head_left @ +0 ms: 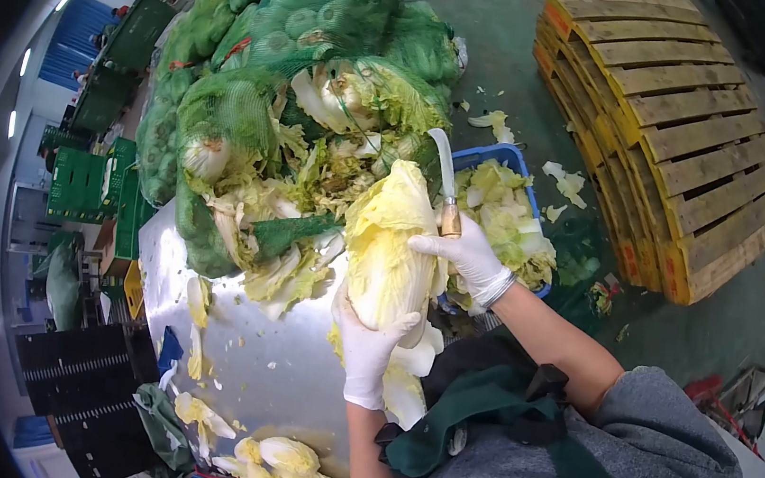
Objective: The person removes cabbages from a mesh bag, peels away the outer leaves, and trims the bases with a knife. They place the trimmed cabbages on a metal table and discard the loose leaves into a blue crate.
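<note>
A pale yellow cabbage (388, 249) is held upright over the metal table (282, 360). My left hand (367, 347), in a white glove, wraps round its lower end. With my right hand (471, 255), also gloved, I grip the wooden handle of a curved knife (446, 166), its blade pointing up and away; the thumb of that hand rests on the cabbage's side. Loose leaves (287, 275) lie on the table beyond the cabbage. Just past my right hand, a blue crate (530, 188) holds trimmed leaves (503, 216).
Green net sacks of cabbages (305, 10) are piled at the table's far end, one torn open. Several trimmed cabbages (288, 466) lie at the near edge. Wooden pallets (693, 124) are stacked on the right. Green crates (79, 183) stand at the left.
</note>
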Demonstrator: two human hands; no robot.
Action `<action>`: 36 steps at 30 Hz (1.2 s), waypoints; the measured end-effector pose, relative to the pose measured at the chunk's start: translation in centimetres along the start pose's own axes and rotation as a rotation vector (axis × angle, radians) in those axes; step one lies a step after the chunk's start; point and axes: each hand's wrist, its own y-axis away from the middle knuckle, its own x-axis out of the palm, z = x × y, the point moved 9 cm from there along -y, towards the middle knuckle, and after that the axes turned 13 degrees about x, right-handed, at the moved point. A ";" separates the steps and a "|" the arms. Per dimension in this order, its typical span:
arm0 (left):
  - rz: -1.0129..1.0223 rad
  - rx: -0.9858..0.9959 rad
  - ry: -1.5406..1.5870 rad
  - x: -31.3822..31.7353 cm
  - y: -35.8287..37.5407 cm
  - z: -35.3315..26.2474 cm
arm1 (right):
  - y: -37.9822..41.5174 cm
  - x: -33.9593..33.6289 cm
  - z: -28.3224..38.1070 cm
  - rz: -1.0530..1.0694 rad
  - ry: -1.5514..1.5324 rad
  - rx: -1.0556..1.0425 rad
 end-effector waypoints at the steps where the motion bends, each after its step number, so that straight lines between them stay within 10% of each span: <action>1: 0.017 0.050 -0.144 0.0 0.0 -0.7 | 0.2 0.2 0.3 0.000 0.027 0.000; 3: 0.047 0.149 -0.434 0.0 0.0 -2.3 | 0.7 0.6 0.8 0.006 0.031 -0.014; 14: 0.180 -0.258 0.283 0.1 0.8 0.7 | -4.3 -7.6 4.0 -0.507 1.070 -0.174; 21: 0.134 -0.664 0.792 1.3 4.7 4.4 | -3.3 -9.8 1.4 -0.529 0.745 -0.207; 27: 0.308 -0.719 1.290 1.9 5.2 2.2 | -4.1 -13.5 3.6 -0.695 1.287 -0.141; 33: 0.459 -0.736 1.775 5.7 4.7 -0.4 | -2.5 -2.8 -3.1 0.065 0.018 0.138; 36: 0.366 -0.669 1.456 6.0 3.9 0.6 | -1.3 0.3 -2.9 0.102 -0.205 0.158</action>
